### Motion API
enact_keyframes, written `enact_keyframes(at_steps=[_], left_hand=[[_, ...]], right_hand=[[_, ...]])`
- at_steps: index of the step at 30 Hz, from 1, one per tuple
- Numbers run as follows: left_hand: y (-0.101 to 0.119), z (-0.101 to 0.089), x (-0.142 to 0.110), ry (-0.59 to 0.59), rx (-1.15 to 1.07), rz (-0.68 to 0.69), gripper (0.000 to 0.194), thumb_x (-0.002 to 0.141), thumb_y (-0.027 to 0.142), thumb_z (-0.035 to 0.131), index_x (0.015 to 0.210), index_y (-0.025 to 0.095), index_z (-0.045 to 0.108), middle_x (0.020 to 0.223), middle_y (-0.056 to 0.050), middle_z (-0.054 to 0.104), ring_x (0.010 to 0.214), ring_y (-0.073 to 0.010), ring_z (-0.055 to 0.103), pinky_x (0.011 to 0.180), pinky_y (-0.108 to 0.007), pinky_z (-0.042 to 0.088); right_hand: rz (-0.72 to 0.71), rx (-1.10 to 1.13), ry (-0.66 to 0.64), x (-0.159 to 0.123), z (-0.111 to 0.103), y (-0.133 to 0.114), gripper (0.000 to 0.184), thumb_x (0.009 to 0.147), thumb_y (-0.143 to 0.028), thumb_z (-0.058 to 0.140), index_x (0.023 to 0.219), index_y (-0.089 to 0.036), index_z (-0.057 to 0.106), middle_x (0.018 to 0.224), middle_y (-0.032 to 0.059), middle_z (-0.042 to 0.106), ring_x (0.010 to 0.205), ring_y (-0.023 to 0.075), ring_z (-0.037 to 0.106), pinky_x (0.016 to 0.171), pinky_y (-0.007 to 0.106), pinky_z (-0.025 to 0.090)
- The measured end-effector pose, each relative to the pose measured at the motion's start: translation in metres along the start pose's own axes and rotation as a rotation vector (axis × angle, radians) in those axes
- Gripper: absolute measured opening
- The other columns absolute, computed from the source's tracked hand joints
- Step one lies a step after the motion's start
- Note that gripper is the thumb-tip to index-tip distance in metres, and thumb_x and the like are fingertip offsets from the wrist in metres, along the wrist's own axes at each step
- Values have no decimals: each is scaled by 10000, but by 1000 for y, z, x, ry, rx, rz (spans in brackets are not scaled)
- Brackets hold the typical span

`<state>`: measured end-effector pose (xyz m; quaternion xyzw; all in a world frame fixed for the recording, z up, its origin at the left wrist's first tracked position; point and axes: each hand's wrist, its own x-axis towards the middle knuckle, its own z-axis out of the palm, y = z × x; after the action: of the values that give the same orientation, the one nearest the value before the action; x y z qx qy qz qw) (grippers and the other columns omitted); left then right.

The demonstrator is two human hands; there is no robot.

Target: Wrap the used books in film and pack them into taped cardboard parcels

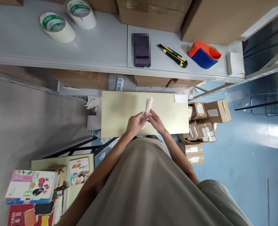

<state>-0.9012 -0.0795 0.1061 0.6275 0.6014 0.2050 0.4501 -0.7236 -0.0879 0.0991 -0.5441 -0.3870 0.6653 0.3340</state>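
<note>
Over the pale yellow table [120, 116] I hold a white, narrow bundle that looks like paper slips [148, 105], tilted and partly blurred. My left hand [134, 125] is closed round its lower left side. From the right, my right hand [156, 121] pinches it with the fingertips. The fingers hide the bundle's lower part, so I cannot tell how many sheets it has. A small white card [180, 99] lies at the table's far right corner.
On the grey shelf [101, 47] ahead are two tape rolls [61, 31], a phone [141, 50], a utility knife [173, 56], an orange and blue tape dispenser [204, 55] and white paper [236, 63]. Cartons [206, 130] stand right of the table; books [32, 186] lie at lower left.
</note>
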Motion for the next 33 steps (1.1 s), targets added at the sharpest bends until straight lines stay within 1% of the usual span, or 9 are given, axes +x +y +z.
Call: enact_keyframes(at_steps=[3, 6, 10, 13, 15, 18, 21, 24, 33], left_hand=[[9, 8, -4, -52, 114, -36, 403, 1066, 438, 699, 1414, 267, 810, 1078, -93, 876, 984, -330, 817, 878, -356, 559], [15, 13, -10, -124, 120, 7, 588, 991, 396, 797, 1565, 293, 722, 1376, -96, 843, 1173, -376, 815, 1024, -419, 598], [10, 10, -16, -184, -55, 139, 736, 951, 418, 801, 1653, 266, 642, 1702, -85, 648, 1453, -373, 709, 1193, -451, 592], [-1, 0, -13, -162, -212, 125, 585, 1007, 499, 731, 1534, 246, 731, 1627, -106, 709, 1465, -362, 704, 1215, -462, 594], [-8, -9, -8, 0, -245, 102, 532, 1024, 539, 719, 1461, 237, 758, 1605, -127, 717, 1491, -359, 679, 1257, -484, 561], [-17, -26, 0, 255, -318, 35, 668, 957, 629, 805, 1491, 237, 718, 1684, -163, 637, 1566, -376, 600, 1266, -507, 540], [-19, -43, 1, 136, -570, -90, 801, 890, 737, 840, 1495, 228, 716, 1555, -169, 731, 1418, -383, 704, 1105, -472, 630], [-13, -57, -5, -20, -755, -163, 785, 835, 728, 897, 1407, 202, 784, 1360, -141, 827, 1256, -368, 775, 935, -406, 660], [7, -60, -14, 24, -821, -150, 799, 766, 696, 987, 1368, 199, 811, 1305, -132, 844, 1252, -353, 775, 1000, -416, 652]], right_hand=[[-65, 38, 26, -2, 9, -2, 588, 940, -783, 774, 1239, -282, 697, 1266, 49, 762, 1249, 257, 725, 1065, 363, 631], [-30, 4, 108, -1, 9, 1, 593, 917, -830, 773, 1019, -257, 657, 977, 13, 715, 972, 217, 703, 874, 317, 627], [-26, -12, 170, 2, -5, 5, 657, 951, -905, 663, 857, -256, 623, 845, 19, 688, 938, 236, 676, 867, 332, 617], [-31, 6, 130, 5, -19, 6, 676, 944, -928, 654, 904, -254, 693, 937, 47, 779, 1106, 284, 726, 1017, 374, 630], [13, 84, 61, 6, -27, 5, 710, 936, -948, 641, 1038, -255, 758, 1050, 75, 832, 1229, 313, 749, 1081, 416, 638], [106, 203, -32, 7, -35, 1, 771, 894, -968, 679, 1181, -261, 787, 1159, 114, 862, 1315, 343, 761, 1108, 475, 667], [140, 264, -118, 6, -41, -5, 799, 883, -956, 717, 1232, -241, 793, 1202, 133, 869, 1332, 359, 767, 1137, 513, 673], [128, 290, -174, 5, -42, -11, 806, 887, -951, 721, 1236, -229, 803, 1200, 134, 871, 1356, 371, 761, 1154, 527, 668], [129, 263, -188, 2, -43, -19, 930, 845, -1030, 676, 1263, -211, 822, 1203, 137, 875, 1360, 389, 763, 1144, 510, 666]])
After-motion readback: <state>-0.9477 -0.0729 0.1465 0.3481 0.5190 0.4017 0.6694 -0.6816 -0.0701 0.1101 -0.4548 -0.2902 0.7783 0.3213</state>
